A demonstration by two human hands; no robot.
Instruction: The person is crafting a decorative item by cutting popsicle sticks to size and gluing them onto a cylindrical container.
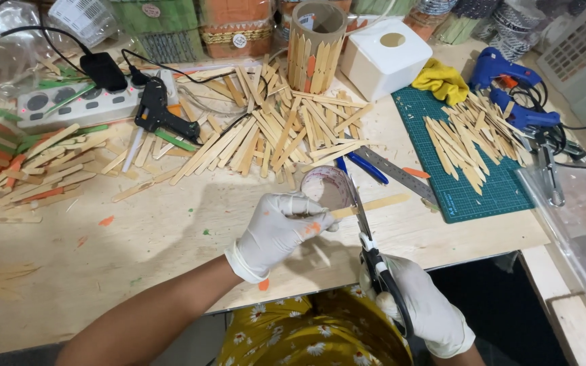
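Scissors (367,230) in the right hand (422,305), clamped on the handles, are biting a wooden stick (371,205) just past the left hand (276,230) pinching it. Cut looks unfinished, the stick's far end still attached; many sticks in the loose pile (272,129) beyond the grip are probably waiting.

White latex gloves cover the left hand (276,230) and right hand (425,305), the left stained orange. Both forearms are bare. Yellow clothing with white daisies (306,335) shows below the hands.

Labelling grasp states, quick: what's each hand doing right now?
Left hand: closed, pinching a wooden craft stick.
Right hand: closed on black-handled scissors, blades at the stick.
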